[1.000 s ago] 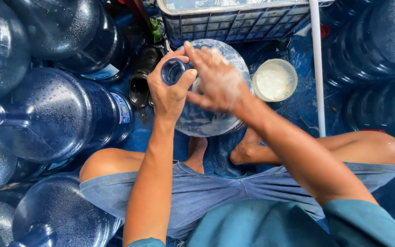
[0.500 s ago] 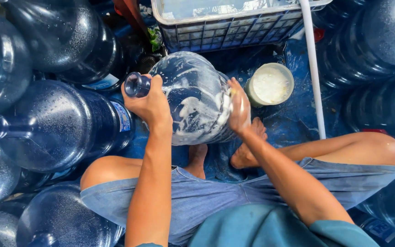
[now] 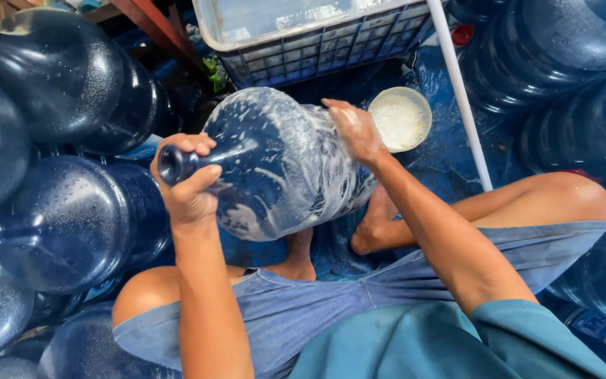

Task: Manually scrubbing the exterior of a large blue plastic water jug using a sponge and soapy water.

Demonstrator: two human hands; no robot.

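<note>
Big blue water jugs (image 3: pixel 71 231) are crowding both sides w/ a white plastic crate (image 3: pixel 303 35) at top. Soapy water jug (image 3: pixel 282 168) is lying tilted on its side over the person's lap. Left hand (image 3: pixel 187 186) is clamped round its neck; right hand (image 3: pixel 355 130) is pressing flat, fingers spread, on its sudsy wall. Small white bowl (image 3: pixel 401 118) is sitting just beside it.

Wet blue floor (image 3: pixel 443 161) carries a round white bowl of soapy foam (image 3: pixel 400 118) at upper centre-right, a grey plastic crate (image 3: pixel 303 42) at top centre, a white pipe (image 3: pixel 461 98) crossing diagonally, and blue water jugs (image 3: pixel 71 217) stacked along both sides.
</note>
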